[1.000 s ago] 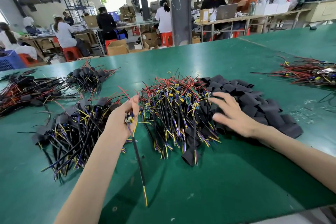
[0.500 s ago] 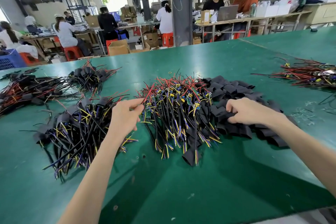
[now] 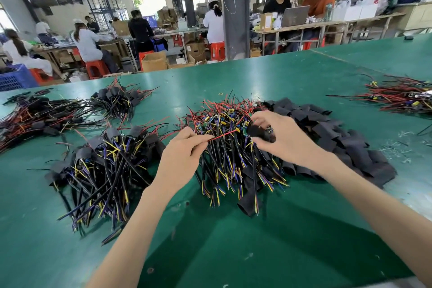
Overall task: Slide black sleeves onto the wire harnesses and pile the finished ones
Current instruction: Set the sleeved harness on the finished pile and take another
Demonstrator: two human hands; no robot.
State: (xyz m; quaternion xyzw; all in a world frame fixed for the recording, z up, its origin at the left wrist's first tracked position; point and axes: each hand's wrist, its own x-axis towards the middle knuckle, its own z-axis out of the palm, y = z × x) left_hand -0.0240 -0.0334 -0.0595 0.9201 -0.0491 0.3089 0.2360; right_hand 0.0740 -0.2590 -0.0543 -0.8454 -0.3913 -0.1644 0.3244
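My left hand [image 3: 180,159] pinches the red wire [image 3: 222,135] of one harness over the middle heap of bare harnesses [image 3: 233,161]. My right hand [image 3: 280,138] grips a black sleeve [image 3: 259,132] at the other end of that wire, next to a small green board. The heap of loose black sleeves [image 3: 332,133] lies just right of the bare harnesses. A pile of sleeved harnesses [image 3: 100,166] lies left of my left hand.
More sleeved harnesses lie at the far left [image 3: 39,117] and behind them [image 3: 117,100]. Another bundle of red wires [image 3: 402,98] sits at the right edge. The green table [image 3: 233,252] ends close to me. People work at benches beyond the table.
My left hand dropped the earlier harness and now pinches a red wire. My right hand picked a sleeve from the sleeve heap and brought it left to that harness.
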